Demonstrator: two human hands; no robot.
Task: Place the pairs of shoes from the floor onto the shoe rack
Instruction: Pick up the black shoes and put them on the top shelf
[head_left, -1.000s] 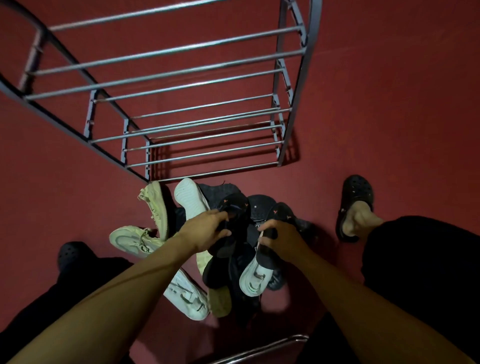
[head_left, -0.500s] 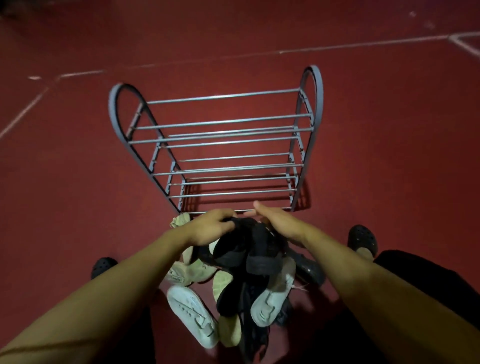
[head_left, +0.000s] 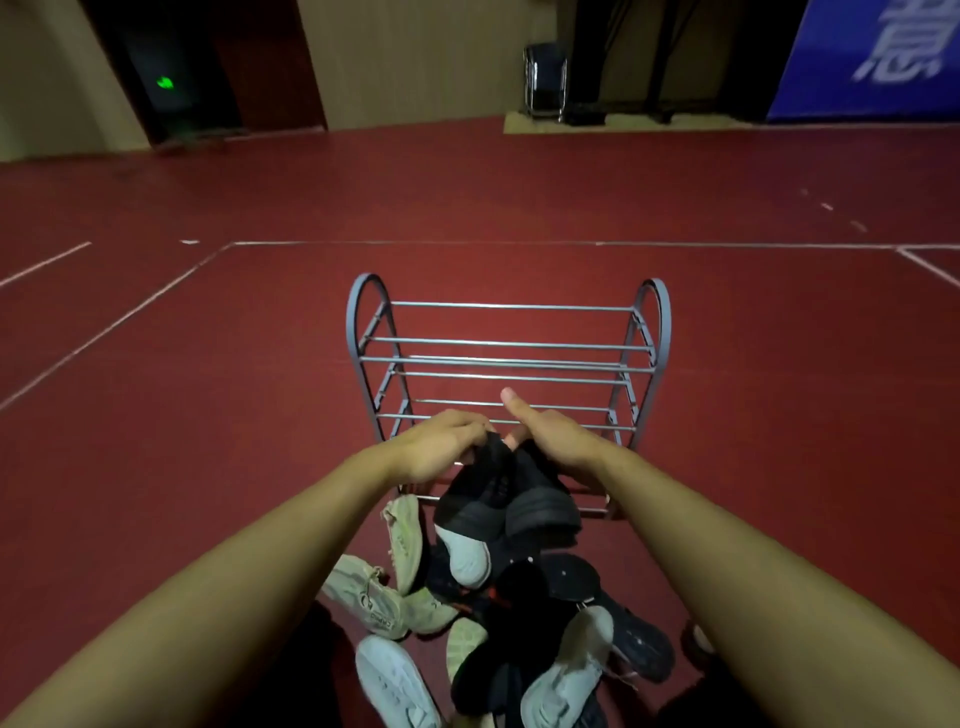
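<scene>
A dark red floor (head_left: 208, 467) with thin white lines carries a grey metal shoe rack (head_left: 506, 364) — its bars are bare. Just in front of the rack a heap of shoes (head_left: 493, 623) (pale and black ones, tumbled together) lies directly on the floor.

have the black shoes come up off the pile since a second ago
Yes. The black shoes, held by both hands, have risen from the pile toward the shoe rack.
</scene>
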